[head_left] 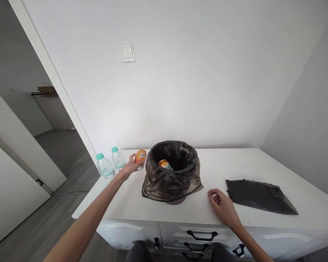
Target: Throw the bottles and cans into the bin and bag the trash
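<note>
An orange and white drink can (140,156) is in the grip of my left hand (131,166), just left of a bin lined with a black plastic bag (169,185). Inside the bag, another orange can (165,164) shows its end; the bin itself is mostly hidden by the overhanging plastic. My right hand (221,205) rests on the white cabinet top, right of the bin, with loosely curled fingers and nothing visible in them. Two clear plastic bottles with teal caps, a nearer bottle (106,169) and a farther bottle (118,158), stand upright beside my left forearm.
A flat, folded black plastic bag (259,195) lies on the cabinet top (224,163) to the right. Drawers with black handles (202,235) face me below. Behind is a white wall with a light switch (127,52); a doorway opens on the left.
</note>
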### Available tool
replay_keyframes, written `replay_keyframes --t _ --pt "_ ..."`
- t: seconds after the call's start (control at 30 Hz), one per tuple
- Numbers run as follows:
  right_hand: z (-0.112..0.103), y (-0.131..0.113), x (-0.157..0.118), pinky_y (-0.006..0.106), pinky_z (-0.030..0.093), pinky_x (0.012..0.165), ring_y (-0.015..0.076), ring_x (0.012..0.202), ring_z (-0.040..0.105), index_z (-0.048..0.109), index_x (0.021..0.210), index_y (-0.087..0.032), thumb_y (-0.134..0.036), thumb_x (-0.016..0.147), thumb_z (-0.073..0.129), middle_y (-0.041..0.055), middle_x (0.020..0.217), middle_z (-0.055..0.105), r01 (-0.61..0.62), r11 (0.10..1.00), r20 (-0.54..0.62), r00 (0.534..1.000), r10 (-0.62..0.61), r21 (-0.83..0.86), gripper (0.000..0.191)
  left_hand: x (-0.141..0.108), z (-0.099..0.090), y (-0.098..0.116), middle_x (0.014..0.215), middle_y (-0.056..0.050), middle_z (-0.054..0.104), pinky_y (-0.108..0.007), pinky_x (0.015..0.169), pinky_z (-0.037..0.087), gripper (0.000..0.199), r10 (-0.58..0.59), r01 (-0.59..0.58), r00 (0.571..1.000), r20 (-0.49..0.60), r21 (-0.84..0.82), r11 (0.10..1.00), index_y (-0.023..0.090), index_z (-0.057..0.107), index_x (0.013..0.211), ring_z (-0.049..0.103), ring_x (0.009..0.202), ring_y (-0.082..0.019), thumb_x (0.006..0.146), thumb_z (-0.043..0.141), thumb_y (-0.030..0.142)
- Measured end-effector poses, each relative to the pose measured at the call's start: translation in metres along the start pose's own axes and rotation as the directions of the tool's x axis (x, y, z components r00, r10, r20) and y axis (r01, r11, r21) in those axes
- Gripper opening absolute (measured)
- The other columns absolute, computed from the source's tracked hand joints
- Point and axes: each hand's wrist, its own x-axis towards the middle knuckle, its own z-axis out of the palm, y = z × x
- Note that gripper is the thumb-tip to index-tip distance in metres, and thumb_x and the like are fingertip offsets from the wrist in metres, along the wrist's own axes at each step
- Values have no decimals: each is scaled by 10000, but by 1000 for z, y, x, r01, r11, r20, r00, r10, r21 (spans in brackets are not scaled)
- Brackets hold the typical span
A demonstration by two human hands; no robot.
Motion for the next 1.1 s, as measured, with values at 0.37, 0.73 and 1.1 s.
replay_keyframes --t 0.37,0.73,1.1 --pt "-1 -2 -3 335 486 656 213 632 616 653 962 -242 -484 913 490 27 734 671 28 1000 -4 1000 -28 14 295 -69 -8 149 1187 -131 737 -523 1036 547 644 364 -283 905 218 -329 901 193 584 1249 712 1113 -298 703 894 335" --pt "-1 0 -3 344 498 653 217 655 636 649 962 -239 -466 912 486 53 798 703 59 998 6 998 -59 31 284 -77 6 155 1337 -97 641 -464 1121 464 633 480 -479 856 194 -54 876 328 462 1400 598 1306 -241 862 731 524" --pt "3 8 -5 334 481 646 215 637 625 647 973 -241 -477 909 489 32 764 684 50 999 11 999 -50 -3 291 -45 -143 5 1226 -157 705 -500 1000 485 537 242 27 931 -273 713 701 211 625 1254 641 1176 -361 876 541 582"
